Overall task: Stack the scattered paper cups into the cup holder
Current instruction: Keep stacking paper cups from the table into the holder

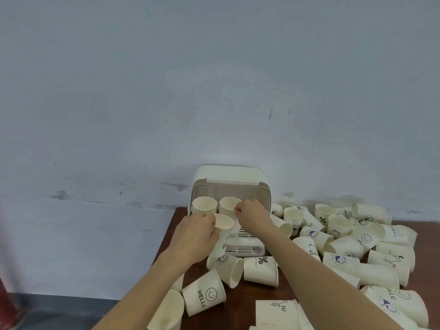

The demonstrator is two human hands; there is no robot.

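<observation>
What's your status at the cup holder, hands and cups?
Left hand grips a loose cup. Right hand pinches the right stack in the cup holder. Scattered cups crowd the right.

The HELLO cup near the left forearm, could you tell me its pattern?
Cream HELLO cup with black lettering and a smiley face; head view.

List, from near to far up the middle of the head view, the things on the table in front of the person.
HELLO cup lying on its side → percent-sign cup → cup in the left hand → cup stack in the holder → cup holder lid.
</observation>
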